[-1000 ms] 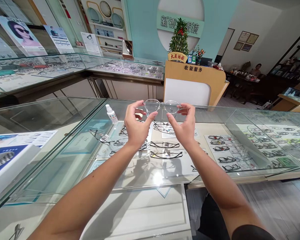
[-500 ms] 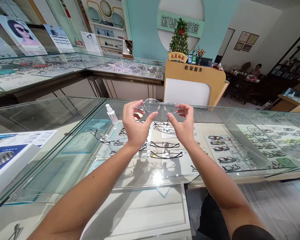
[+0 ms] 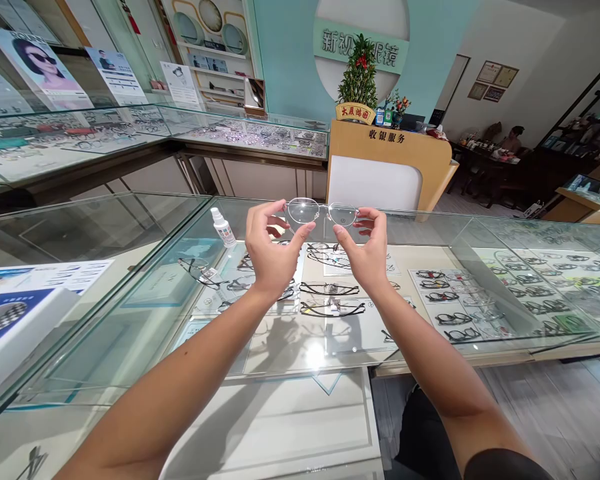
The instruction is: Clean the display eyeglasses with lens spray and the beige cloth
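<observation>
Hands apart, both clamped on the same part: left hand (image 3: 276, 245) pinches one outer end of the thin-rimmed glasses (image 3: 323, 207), right hand (image 3: 364, 244) the other, fingertips at the rim ends, thumbs low. Glasses sit in the air above the worktop (image 3: 285, 350), front roughly level. Two-end grip probably keeps them square and leaves most of both lenses uncovered. Can't tell how the temples lie; too thin.

Worktop is glass. Below the hands, dark frames (image 3: 330, 289) lie in rows on pale cards, likely spaced so each can be viewed from above. White bottle (image 3: 223, 228) stands off to the left; blue-and-white box (image 3: 25, 327) is further left. Strong light glare on the glass near the front edge.

Room: wooden reception desk (image 3: 443, 150) ahead with a leafy plant (image 3: 357, 80) on it, teal wall (image 3: 285, 60) behind, more display cases at left and right. Another person (image 3: 513, 141) is at the far right.
</observation>
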{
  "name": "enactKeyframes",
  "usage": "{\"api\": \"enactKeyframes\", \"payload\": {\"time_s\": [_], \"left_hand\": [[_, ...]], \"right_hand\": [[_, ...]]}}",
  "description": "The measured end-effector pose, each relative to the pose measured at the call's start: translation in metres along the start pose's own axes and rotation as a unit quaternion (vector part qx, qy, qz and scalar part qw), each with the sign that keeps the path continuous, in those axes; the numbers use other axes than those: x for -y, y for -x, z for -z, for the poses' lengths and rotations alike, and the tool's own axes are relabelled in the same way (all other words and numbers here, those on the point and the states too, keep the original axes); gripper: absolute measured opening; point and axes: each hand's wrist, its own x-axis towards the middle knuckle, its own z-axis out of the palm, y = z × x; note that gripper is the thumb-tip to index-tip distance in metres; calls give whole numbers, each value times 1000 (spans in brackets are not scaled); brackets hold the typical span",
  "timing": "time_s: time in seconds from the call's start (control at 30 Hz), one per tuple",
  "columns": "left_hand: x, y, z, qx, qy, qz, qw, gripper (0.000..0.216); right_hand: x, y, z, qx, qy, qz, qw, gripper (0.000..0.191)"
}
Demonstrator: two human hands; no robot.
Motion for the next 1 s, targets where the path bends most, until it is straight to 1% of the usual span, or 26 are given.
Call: {"api": "enactKeyframes", "payload": {"time_s": [0.13, 0.3, 0.43, 0.5, 0.57, 0.67, 0.77, 0.9, 1.0], "left_hand": [[1, 0, 0, 0, 5, -8, 1000, 50], [3, 0, 0, -7, 16, -35, 999, 51], [5, 0, 1, -5, 6, -35, 999, 53], [6, 0, 0, 1, 11, -32, 999, 53], [8, 0, 0, 13, 20, -19, 1000, 53], [11, 1, -2, 36, 28, 8, 999, 53], [13, 2, -3, 51, 29, 24, 998, 54], [15, 2, -4, 60, 38, 35, 997, 54], [14, 3, -4, 58, 36, 33, 997, 53]], "right_hand": [[-1, 0, 1, 1, 18, 6, 1000, 54], [-2, 0, 0, 1, 13, 12, 1000, 53], [-3, 0, 0, -5, 23, 22, 999, 53], [-4, 0, 0, -12, 36, 40, 998, 53], [-6, -1, 1, -25, 55, 74, 995, 52], [-10, -3, 1, -45, 94, 135, 985, 51], [-13, -4, 2, -54, 124, 174, 975, 50], [-15, -4, 1, -63, 142, 202, 967, 49], [-12, -4, 1, -56, 124, 189, 972, 49]]}}
